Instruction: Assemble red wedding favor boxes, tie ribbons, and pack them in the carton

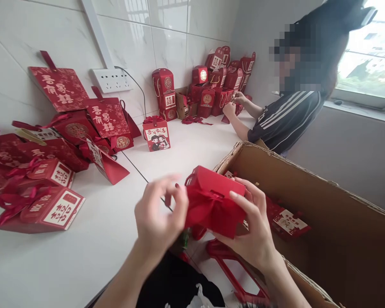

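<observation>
I see pile of flat red gift boxes point(48, 171) at left of frame on white counter point(93, 248). One upright box with cartoon couple point(156, 136) at centre. My left hand point(158, 216), fingers curled, pinching edge of red box point(213, 205) at lower centre; my right hand point(252, 231) gripping its far side. Cardboard carton point(324, 205) at right holds more red boxes, count unclear. Co-worker's hands point(234, 105) at upper right by stacked boxes point(218, 81).

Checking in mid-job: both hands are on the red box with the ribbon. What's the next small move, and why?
Probably pull the ribbon snug with the left hand. Its fingertips pinch at the red box edge while the right hand steadies it, and the bow looks loose.
</observation>
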Demonstrator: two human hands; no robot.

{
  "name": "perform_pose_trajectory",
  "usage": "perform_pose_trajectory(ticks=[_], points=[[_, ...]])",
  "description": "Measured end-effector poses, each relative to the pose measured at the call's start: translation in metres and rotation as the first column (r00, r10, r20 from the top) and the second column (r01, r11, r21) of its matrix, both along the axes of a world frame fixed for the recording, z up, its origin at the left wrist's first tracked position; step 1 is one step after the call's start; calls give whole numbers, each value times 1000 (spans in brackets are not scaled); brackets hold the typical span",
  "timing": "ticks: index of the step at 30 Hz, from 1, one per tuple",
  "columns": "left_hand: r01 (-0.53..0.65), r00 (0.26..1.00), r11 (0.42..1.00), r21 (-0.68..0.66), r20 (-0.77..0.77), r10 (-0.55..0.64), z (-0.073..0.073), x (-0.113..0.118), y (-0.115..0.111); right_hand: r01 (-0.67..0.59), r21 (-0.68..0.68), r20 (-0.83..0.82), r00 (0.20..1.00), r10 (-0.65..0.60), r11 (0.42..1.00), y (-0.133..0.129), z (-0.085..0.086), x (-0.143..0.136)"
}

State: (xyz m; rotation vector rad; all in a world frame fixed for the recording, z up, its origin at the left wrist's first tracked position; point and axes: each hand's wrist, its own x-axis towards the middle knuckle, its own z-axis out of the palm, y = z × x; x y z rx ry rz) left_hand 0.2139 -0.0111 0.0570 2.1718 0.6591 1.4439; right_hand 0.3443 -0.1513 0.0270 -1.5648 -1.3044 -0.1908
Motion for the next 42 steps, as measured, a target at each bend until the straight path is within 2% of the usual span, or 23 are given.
perform_pose_trajectory(ticks=[1, 2, 3, 4, 5, 6, 8, 10, 11, 14, 18, 20, 21, 23, 24, 25, 26, 28, 30, 33, 35, 38, 42], points=[[-9, 999, 980, -201, -50, -1, -4, 5, 14, 17, -15, -132, 991, -19, 1000, -3, 0, 4], [25, 993, 929, -370, -101, -67, -9, 11, 26, 2, -25, -299, 954, -9, 1000, -6, -1, 8], [61, 980, 870, -490, -138, -146, -15, 18, 37, -43, -21, -475, 880, 28, 999, -9, -2, 13], [82, 965, 832, -549, -165, -204, -22, 26, 44, -102, 2, -631, 771, 81, 995, -13, -2, 19], [103, 949, 821, -562, -191, -250, -29, 34, 48, -158, 33, -756, 642, 128, 987, -17, -3, 25], [122, 935, 833, -540, -220, -279, -37, 43, 49, -191, 61, -846, 512, 153, 980, -21, -2, 30], [187, 904, 890, -415, -282, -321, -52, 59, 41, -194, 93, -942, 300, 149, 977, -29, -1, 38], [296, 865, 922, -251, -339, -370, -66, 72, 27, -182, 104, -972, 189, 138, 978, -35, 1, 41], [357, 840, 917, -176, -368, -398, -72, 77, 20, -182, 108, -973, 181, 141, 977, -38, 2, 41], [493, 764, 869, -49, -455, -459, -88, 87, 4, -185, 99, -959, 246, 143, 978, -41, 3, 37], [531, 703, 844, -68, -520, -484, -101, 90, -1, -158, 72, -948, 295, 116, 985, -46, 0, 38], [542, 681, 835, -90, -535, -500, -104, 89, 0, -87, 45, -918, 389, 76, 995, -53, 0, 49], [554, 667, 827, -98, -542, -511, -106, 88, 1, -23, 27, -878, 478, 35, 999, -59, -1, 58], [569, 648, 815, -109, -551, -526, -108, 86, 2, 144, -23, -696, 708, -119, 989, -74, -6, 85], [569, 646, 815, -111, -553, -527, -109, 86, 2, 243, -55, -529, 815, -235, 968, -84, -11, 101], [566, 647, 817, -112, -554, -524, -110, 86, 1, 330, -98, -319, 883, -344, 939, -95, -19, 118], [561, 650, 820, -111, -554, -520, -111, 86, 1, 400, -116, -94, 907, -411, 909, -106, -30, 134], [557, 653, 824, -108, -555, -515, -113, 87, 0, 392, -222, 197, 915, -352, 893, -130, -60, 162], [559, 652, 822, -103, -557, -514, -115, 87, 0, 333, -353, 237, 936, -261, 874, -153, -98, 179], [560, 654, 823, -99, -556, -512, -115, 87, 0, 298, -503, 186, 954, -235, 811, -177, -151, 183], [560, 655, 823, -98, -555, -512, -115, 87, 0, 282, -572, 77, 954, -291, 771, -186, -178, 179], [560, 658, 824, -92, -555, -509, -116, 86, 1, 226, -666, -155, 891, -428, 711, -189, -205, 172], [571, 655, 817, -82, -555, -513, -120, 83, 3, 182, -726, -291, 792, -537, 663, -184, -231, 170]])
